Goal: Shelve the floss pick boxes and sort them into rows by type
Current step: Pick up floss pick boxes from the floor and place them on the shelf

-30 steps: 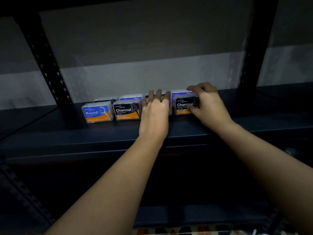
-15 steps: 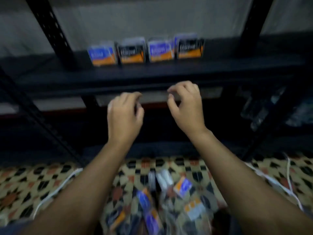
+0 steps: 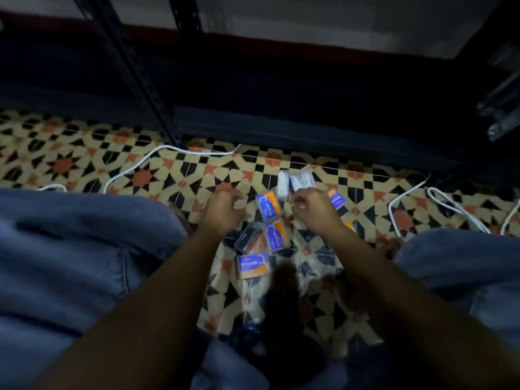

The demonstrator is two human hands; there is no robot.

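**Boxes on floor betw. both hands, right hand closer to the far ones**

Patterned tile floor (image 3: 84, 164) in cream, black and orange fills the mid frame, w/ a white cable (image 3: 157, 157) snaking across it and the dark bottom shelf (image 3: 281, 130) of the rack behind. Denim knees sit at both edges. Left hand (image 3: 223, 211) hovers over bare tile, fingers loosely curled, holding nothing. Just right of it lies the "Round" box (image 3: 269, 205), long axis running away from the person, label up. Below that a clear-sided box (image 3: 247, 238) lies tilted, beside a "Smooth" box (image 3: 277, 235) and a second "Smooth" box (image 3: 252, 265) nearest the body, its long axis crosswise. Right hand (image 3: 315, 211) has fingers bunched inward; cannot tell if they pinch anything. Its fingertips reach the white-sided boxes (image 3: 292, 181) at the far end; another blue-orange box (image 3: 337, 199) peeks out on its right. Boxes are small, blue and orange, w/ clear plastic lids; all of these are unshelved. My guess: "Round" box is the left hand's easiest pick
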